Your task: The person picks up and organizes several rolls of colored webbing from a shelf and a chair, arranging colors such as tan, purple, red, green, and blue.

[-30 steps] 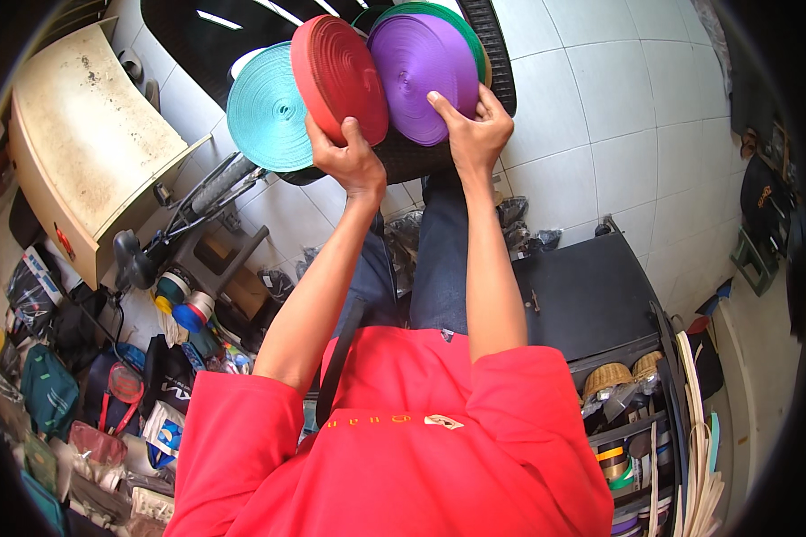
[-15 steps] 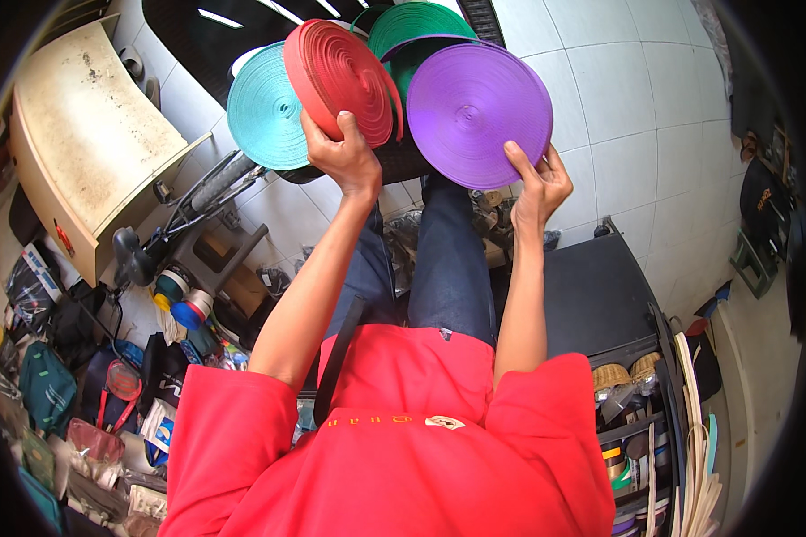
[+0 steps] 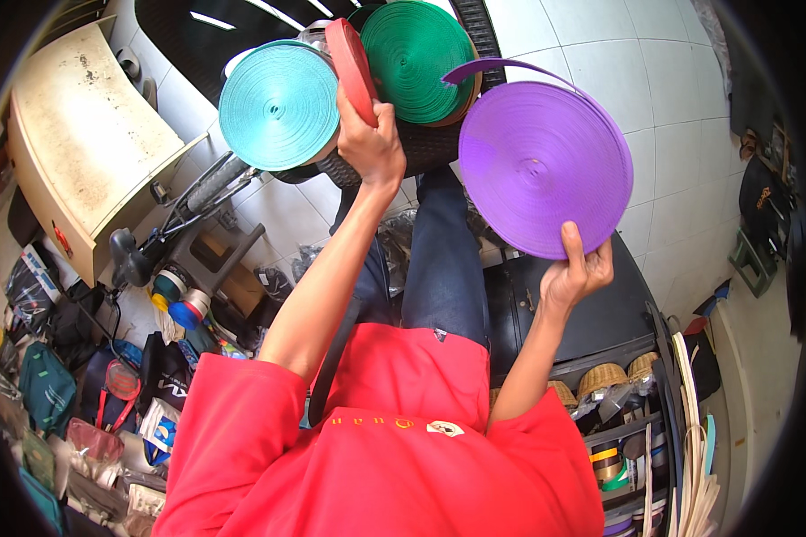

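Held up at the right is a flat coil of purple webbing strap (image 3: 546,166), its loose end curling out over the top. My right hand (image 3: 578,273) grips its lower edge, thumb on the front face. My left hand (image 3: 370,148) is closed around a red coil of strap (image 3: 353,72), which is turned nearly edge-on. Left of that hand, a turquoise coil (image 3: 278,106) rests on the black seat, close to my fingers. A dark green coil (image 3: 416,63) lies on the seat just right of the red one.
A black chair (image 3: 175,40) stands ahead beneath the coils. To the left are a worn cream table (image 3: 94,134), a bicycle saddle (image 3: 130,258) and heaped bags (image 3: 49,385). At right, a black cabinet (image 3: 591,300) sits beside shelves of small rolls (image 3: 606,461).
The purple coil has moved right and nearer to me, away from the green one, which shows fully. My left hand has shifted slightly right and turned the red coil edge-on.
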A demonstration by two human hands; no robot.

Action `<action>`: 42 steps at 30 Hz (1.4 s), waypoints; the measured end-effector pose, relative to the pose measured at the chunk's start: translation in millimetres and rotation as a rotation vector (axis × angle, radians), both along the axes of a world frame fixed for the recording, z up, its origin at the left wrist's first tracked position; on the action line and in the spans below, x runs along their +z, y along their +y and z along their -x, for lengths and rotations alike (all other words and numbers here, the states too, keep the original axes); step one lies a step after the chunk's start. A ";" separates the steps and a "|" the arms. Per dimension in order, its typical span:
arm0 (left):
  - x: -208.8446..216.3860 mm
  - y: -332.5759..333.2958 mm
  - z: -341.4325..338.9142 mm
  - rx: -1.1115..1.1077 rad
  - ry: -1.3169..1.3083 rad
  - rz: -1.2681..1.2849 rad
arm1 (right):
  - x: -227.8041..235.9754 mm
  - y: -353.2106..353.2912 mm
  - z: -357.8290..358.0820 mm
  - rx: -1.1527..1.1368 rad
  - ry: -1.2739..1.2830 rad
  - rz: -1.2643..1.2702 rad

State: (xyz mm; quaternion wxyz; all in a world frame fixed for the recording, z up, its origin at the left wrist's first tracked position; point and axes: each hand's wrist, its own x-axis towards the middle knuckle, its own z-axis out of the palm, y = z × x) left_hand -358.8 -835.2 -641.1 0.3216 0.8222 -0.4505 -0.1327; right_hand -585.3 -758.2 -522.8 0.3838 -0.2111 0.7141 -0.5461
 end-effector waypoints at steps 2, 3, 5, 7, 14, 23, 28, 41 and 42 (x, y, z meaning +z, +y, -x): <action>-11.4 -5.1 5.5 -0.027 -0.025 0.003 | 8.0 5.0 5.4 0.000 0.019 0.002; -12.1 -8.7 12.5 -0.056 0.018 -0.019 | 11.1 5.7 6.0 -0.019 0.036 0.002; -15.4 -12.8 27.7 -0.149 -0.026 -0.090 | 12.1 10.8 9.6 -0.048 0.002 0.004; -20.9 -16.6 43.6 -0.254 -0.068 -0.106 | 13.0 13.6 13.7 -0.060 -0.020 0.001; -22.3 -18.5 69.9 -0.412 -0.019 -0.258 | 26.3 5.5 21.7 0.004 0.050 0.016; 89.1 -14.5 1.5 -0.638 0.376 -0.136 | 107.9 -9.9 31.0 0.449 0.435 -0.105; 248.0 -18.0 -34.2 -1.194 0.355 0.010 | 190.2 -24.2 18.2 0.924 0.820 0.116; 348.9 128.3 -197.6 -0.902 0.410 0.155 | 306.8 -16.2 -147.5 1.537 0.666 0.463; 351.5 145.1 -216.5 -0.850 0.416 0.189 | 314.5 -11.3 -165.1 1.544 0.624 0.507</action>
